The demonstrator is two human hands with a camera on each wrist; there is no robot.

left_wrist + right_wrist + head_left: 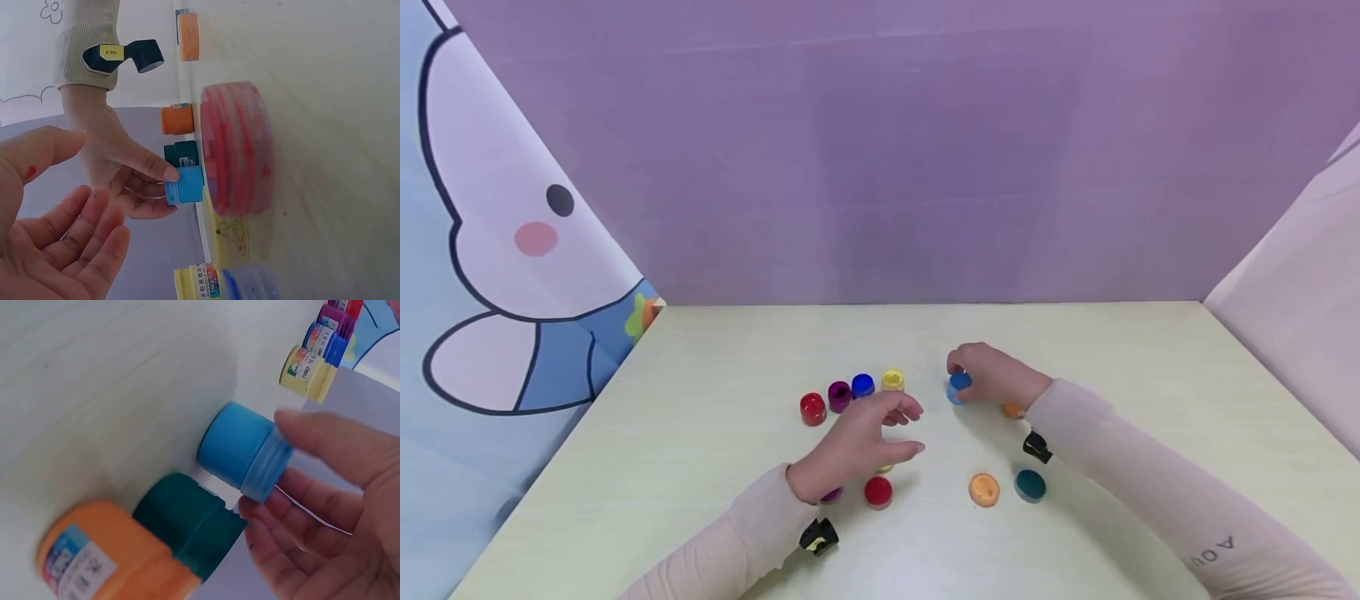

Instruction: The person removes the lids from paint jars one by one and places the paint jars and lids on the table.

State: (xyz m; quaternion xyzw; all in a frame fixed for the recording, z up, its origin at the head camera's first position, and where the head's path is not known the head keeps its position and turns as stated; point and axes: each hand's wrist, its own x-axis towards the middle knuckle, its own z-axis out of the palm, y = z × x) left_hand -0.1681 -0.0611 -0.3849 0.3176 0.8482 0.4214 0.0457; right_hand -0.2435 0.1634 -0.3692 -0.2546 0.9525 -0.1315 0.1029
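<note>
My right hand point(996, 372) holds a small light blue paint jar point(237, 450) by its top, thumb on one side of the neck and fingers on the other. The jar stands upright on the table. Beside it are a dark green jar point(187, 522) and an orange jar point(119, 550); in the head view the right hand and sleeve largely hide them. My left hand point(857, 437) hovers palm inward over the left part of the table, fingers loosely bent and thumb apart, holding nothing. Under it lie a red lid point(878, 492), a yellow lid point(230, 240) and a purple lid point(831, 495).
Red point(812, 409), purple point(839, 396), blue point(862, 385) and yellow jars point(892, 380) stand in a row beyond the left hand. Nearer the front right lie an orange lid point(983, 490) and a dark teal lid point(1030, 486). A purple backdrop point(925, 167) rises behind the table.
</note>
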